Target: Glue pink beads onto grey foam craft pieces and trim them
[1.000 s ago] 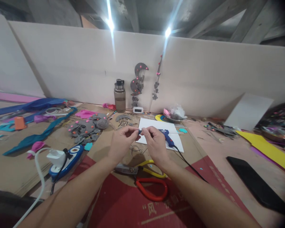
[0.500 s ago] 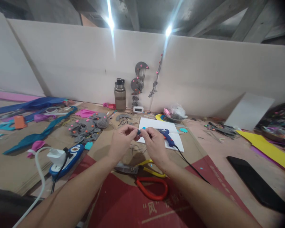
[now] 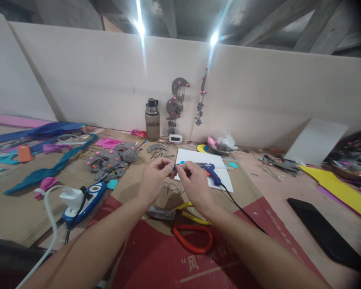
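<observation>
Left hand [image 3: 156, 176] and right hand [image 3: 195, 182] pinch a small dark piece [image 3: 176, 166] between their fingers above the worktop's [image 3: 273, 188] middle, near a blue glue gun [image 3: 214, 176].

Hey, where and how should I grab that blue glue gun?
I'd take the glue gun by its handle, coming from above and the right. It lies on its side on the white paper, the handle slanting toward you and rightward, while your right hand partly hides the front end. Mind the black cord leaving the handle's bottom.
</observation>
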The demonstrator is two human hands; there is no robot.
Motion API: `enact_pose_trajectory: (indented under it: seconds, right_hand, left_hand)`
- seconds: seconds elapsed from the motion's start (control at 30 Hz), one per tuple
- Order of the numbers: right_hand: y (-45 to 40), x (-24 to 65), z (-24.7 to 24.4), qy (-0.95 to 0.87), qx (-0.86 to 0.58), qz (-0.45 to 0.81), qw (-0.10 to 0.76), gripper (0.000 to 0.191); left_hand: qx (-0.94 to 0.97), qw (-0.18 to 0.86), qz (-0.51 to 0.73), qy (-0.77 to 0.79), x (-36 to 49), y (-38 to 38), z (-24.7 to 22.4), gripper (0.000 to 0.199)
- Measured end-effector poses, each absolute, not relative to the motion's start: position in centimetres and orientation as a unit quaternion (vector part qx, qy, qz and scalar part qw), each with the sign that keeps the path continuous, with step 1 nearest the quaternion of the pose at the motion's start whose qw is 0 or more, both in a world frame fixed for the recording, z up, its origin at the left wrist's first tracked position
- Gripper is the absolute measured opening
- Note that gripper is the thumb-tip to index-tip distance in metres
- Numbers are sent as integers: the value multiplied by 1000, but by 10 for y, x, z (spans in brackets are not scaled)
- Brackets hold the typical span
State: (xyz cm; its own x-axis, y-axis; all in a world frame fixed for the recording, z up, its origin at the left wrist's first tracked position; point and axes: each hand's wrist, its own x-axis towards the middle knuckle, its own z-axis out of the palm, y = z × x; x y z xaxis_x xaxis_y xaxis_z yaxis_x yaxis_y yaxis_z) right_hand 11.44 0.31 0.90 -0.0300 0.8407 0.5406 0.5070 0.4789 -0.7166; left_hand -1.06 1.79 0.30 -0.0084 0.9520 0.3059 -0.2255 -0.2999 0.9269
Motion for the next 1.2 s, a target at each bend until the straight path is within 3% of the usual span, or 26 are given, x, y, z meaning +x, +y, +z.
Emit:
enact_pose_trajectory:
  seconds: [0.3, 0.47, 0.83, 1.2]
  right_hand:
    - [4, 113, 10, -693, -507, 151, 491, 27]
    - [7, 114, 8, -648, -510, 207, 527, 18]
    - [23, 126, -3, -614, -495, 313, 529, 20]
    - [22, 129, -7, -681, -490, 220, 497, 20]
  left_hand:
    - [522, 484, 612, 343, -10, 17, 1, 12]
    - [504, 513, 608, 337, -9, 14, 5, 12]
    - [468, 639, 531, 300, -13, 20, 4, 19]
    - [581, 558, 465, 368, -24, 28, 7, 25]
